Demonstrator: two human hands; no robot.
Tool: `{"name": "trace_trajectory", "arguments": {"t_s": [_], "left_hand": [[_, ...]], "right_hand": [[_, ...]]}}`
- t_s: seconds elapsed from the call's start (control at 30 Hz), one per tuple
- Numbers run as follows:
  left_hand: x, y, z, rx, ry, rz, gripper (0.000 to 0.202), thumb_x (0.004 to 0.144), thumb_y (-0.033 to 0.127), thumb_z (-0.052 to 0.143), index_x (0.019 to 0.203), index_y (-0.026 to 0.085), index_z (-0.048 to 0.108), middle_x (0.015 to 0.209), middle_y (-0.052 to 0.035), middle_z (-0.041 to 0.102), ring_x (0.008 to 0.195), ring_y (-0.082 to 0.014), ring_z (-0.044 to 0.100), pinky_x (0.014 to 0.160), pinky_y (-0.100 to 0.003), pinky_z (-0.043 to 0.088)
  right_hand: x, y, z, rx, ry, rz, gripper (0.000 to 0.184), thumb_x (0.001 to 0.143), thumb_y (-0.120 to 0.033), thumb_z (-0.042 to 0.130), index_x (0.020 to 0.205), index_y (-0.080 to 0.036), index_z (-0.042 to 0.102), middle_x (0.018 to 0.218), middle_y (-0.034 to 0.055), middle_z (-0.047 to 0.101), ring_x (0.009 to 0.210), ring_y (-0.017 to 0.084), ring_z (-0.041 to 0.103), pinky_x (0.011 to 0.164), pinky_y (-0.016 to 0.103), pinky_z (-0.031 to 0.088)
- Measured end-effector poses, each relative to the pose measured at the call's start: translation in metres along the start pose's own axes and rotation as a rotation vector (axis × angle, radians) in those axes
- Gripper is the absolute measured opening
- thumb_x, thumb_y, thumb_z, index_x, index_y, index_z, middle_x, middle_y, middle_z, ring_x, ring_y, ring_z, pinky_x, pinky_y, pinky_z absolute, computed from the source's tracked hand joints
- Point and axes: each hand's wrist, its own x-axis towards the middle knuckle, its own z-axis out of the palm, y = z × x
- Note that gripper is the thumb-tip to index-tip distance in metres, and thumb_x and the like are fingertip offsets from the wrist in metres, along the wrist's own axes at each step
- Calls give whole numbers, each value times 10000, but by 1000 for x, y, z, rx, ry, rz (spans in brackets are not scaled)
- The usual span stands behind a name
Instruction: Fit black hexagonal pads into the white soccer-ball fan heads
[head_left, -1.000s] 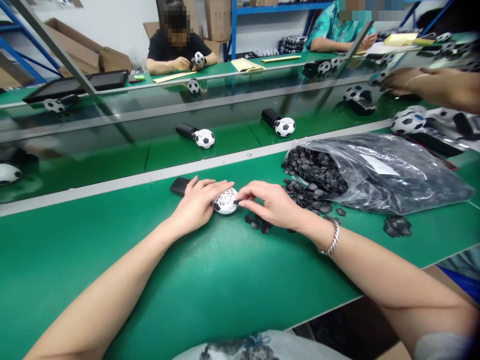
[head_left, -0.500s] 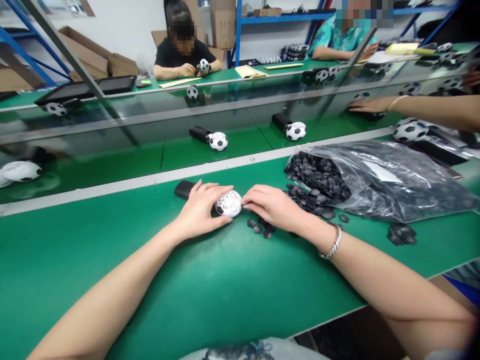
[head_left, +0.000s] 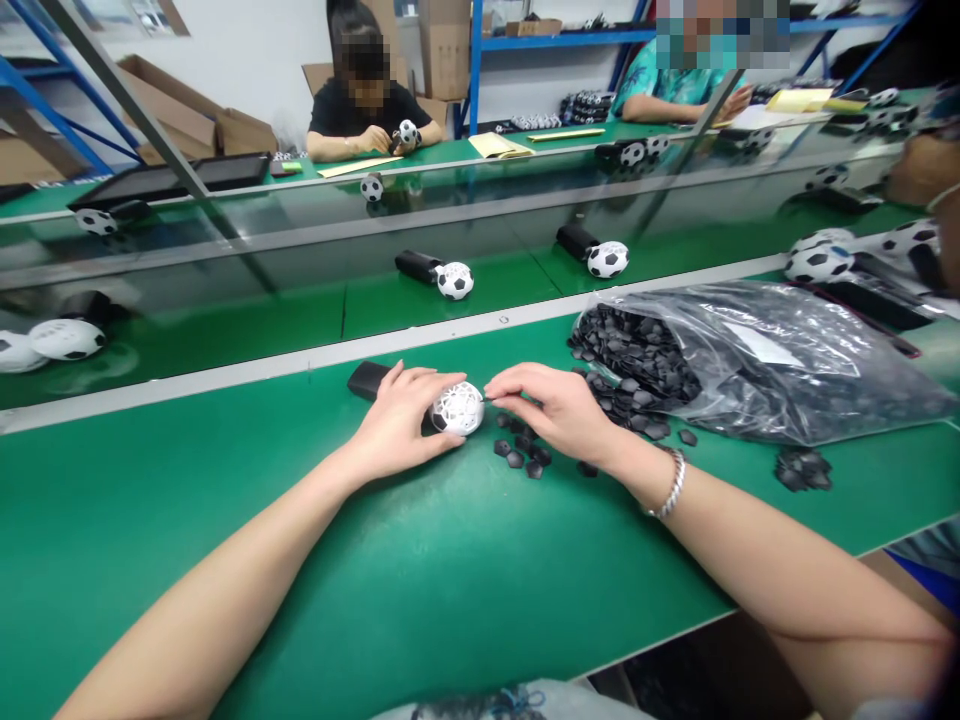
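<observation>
A white football-shaped piece (head_left: 459, 407) on a black handle (head_left: 367, 379) lies on the green table (head_left: 225, 500). My left hand (head_left: 397, 420) is wrapped over the handle and the ball's near side, holding it. Just right of the ball, my right hand (head_left: 555, 408) has its fingertips pinched together at the ball's edge; what they hold is too small to make out. Several small black hexagonal pieces (head_left: 521, 452) lie on the table beneath my right hand.
A clear plastic bag (head_left: 757, 355) full of black pieces lies open at the right, with a small pile (head_left: 801, 467) near it. Finished football items (head_left: 455, 281) (head_left: 607, 260) ride the conveyor beyond a metal rail. Other people work across the line.
The football items on the conveyor have drifted right. My hands stay at the white ball, and the black patch seen on its near side a second ago no longer shows.
</observation>
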Motion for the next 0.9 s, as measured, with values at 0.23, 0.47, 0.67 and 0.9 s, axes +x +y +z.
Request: {"name": "trace_trajectory", "arguments": {"t_s": [0.23, 0.47, 0.67, 0.9], "left_hand": [[0, 2, -1, -10, 10, -4, 651, 738, 363, 739, 1275, 312, 374, 1244, -12, 467, 1185, -255, 368, 1090, -543, 111], [0, -1, 0, -17, 10, 8, 651, 732, 359, 739, 1273, 298, 381, 1243, -18, 468, 1176, -267, 373, 1081, -558, 115], [0, -2, 0, -22, 10, 8, 649, 733, 365, 735, 1274, 304, 382, 1243, -15, 469, 1176, -268, 372, 1079, -561, 112], [2, 0, 1, -57, 35, -8, 648, 721, 480, 734, 1256, 322, 404, 1228, 6, 483, 1179, -259, 370, 1082, -561, 102]], "right_hand": [[-3, -11, -9, -283, 113, -472, 149, 869, -137, 525, 887, -228, 641, 955, 35, 664, 887, 185, 616, 666, 299, 501], [-1, -11, 4, -74, 17, -284, 103, 877, -119, 469, 932, -147, 552, 895, 82, 634, 849, 175, 596, 734, 315, 514], [-1, -8, 13, 90, -76, -4, 70, 860, -130, 552, 891, -164, 604, 846, 35, 628, 796, 134, 580, 732, 250, 473], [-2, -8, 20, 62, -129, 35, 106, 845, -116, 571, 878, -175, 653, 828, 33, 604, 780, 148, 550, 724, 277, 435]]}}
